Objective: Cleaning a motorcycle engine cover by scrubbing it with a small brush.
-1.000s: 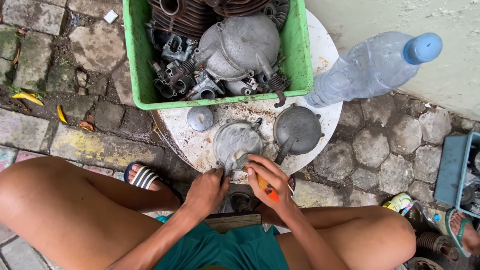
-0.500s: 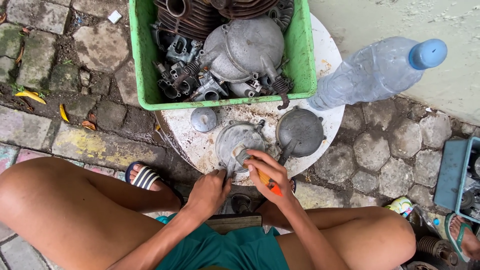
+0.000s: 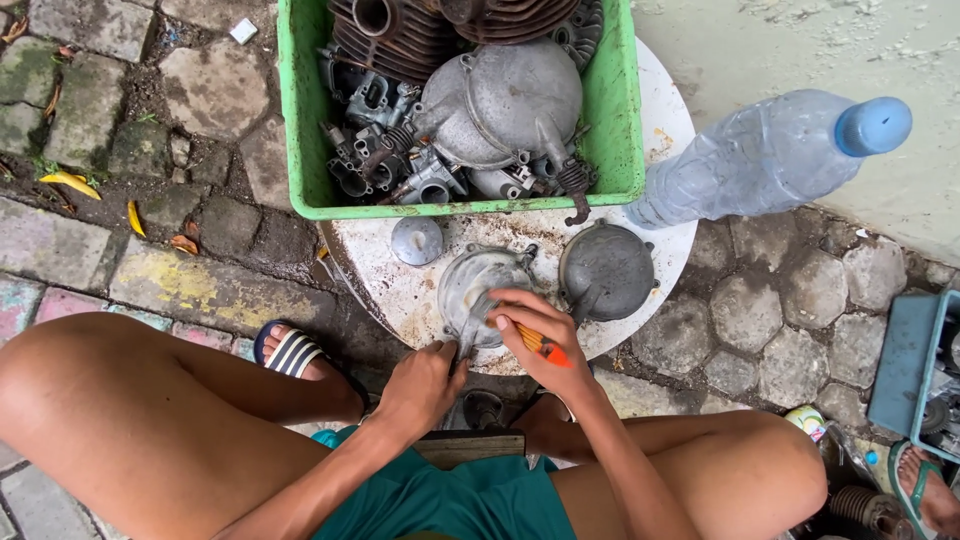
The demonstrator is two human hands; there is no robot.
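Round metal engine cover lies on the white tabletop, left hand gripping its edge, right hand probably pinching an orange-handled tool.

A clear plastic bottle with a blue cap lay at two o'clock; a small green-and-white packet sat at four o'clock.

Brush hand slides up the cover

The right hand has crept farther onto the round grey cover, its orange-handled brush following, while the left hand tightens in at the near edge.
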